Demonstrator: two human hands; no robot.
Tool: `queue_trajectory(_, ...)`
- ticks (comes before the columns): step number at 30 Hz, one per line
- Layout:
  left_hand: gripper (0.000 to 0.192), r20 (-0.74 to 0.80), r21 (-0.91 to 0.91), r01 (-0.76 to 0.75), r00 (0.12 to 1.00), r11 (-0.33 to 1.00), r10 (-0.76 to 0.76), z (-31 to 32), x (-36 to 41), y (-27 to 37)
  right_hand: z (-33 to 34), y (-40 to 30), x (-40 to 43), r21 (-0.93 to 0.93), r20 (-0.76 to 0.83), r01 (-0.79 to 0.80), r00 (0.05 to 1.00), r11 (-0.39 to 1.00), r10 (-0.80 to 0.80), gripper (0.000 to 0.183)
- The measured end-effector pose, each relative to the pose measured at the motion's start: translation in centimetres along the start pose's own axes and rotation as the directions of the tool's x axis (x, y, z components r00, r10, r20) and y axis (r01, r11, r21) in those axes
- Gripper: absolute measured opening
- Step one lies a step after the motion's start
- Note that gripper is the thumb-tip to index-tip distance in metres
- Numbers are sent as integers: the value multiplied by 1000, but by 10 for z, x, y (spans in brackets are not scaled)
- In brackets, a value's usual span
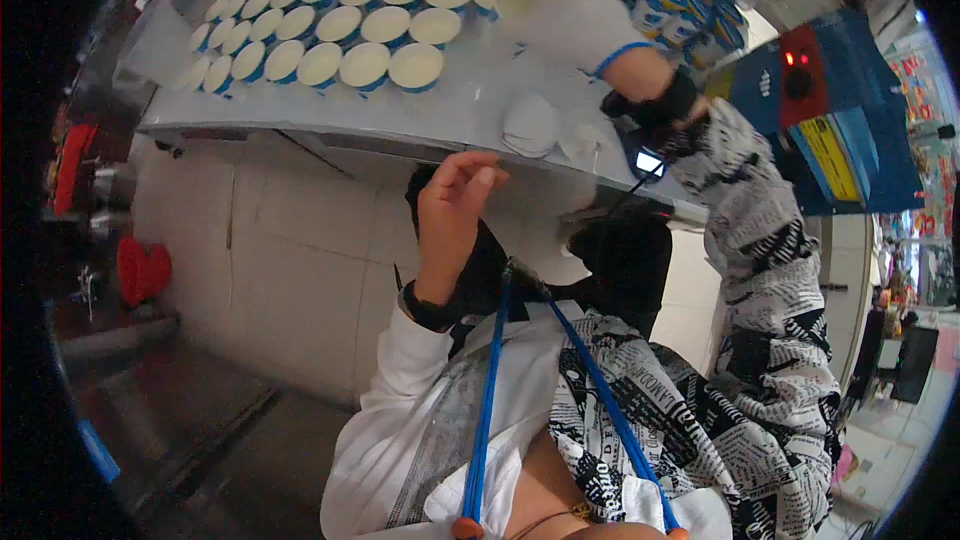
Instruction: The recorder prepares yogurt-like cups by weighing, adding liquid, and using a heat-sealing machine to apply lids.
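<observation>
My right hand point(576, 19), in a white glove with a blue cuff, reaches over the table at the right end of the cup rows. Motion blurs its fingers, and whether they grip anything is unclear. Close by its fingertips is a cup point(516, 3), partly covered by the hand. Many blue-sided cups point(365, 66) with pale cream tops stand in rows to the left. Bare and loosely curled, my left hand point(456, 206) hovers in front of the table edge with nothing visible in it. A pile of white discs point(531, 124) lies near that edge, between my hands.
Blue printed packages or cups point(679, 4) crowd the table's back right. A blue machine point(825, 112) with a red panel and lit indicators stands at right. Beside my right wrist sits a small device with a lit screen point(649, 163). Clear plastic point(161, 34) lies at the table's left.
</observation>
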State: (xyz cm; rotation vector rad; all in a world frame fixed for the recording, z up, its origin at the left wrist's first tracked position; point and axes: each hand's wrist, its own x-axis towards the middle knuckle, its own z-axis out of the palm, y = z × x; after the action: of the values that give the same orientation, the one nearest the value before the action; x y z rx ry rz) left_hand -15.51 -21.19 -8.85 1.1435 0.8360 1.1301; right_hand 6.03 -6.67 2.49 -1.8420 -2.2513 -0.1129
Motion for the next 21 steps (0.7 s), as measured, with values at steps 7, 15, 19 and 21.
queue_trajectory(7,17,64,-16,44,997,999,-43,13,11,-1,-160,-21,-84,3,199,-457,872,889,447,75)
queue_trajectory(15,21,163,40,81,983,996,-87,40,8,6,-100,77,-153,-261,96,-264,950,929,297,58)
queue_trajectory(19,21,206,44,65,976,997,-72,46,3,2,-64,97,-137,-330,245,-229,916,916,318,60)
queue_trajectory(21,21,215,37,81,973,996,-87,46,1,-3,-52,103,-131,-351,280,-222,902,910,328,61)
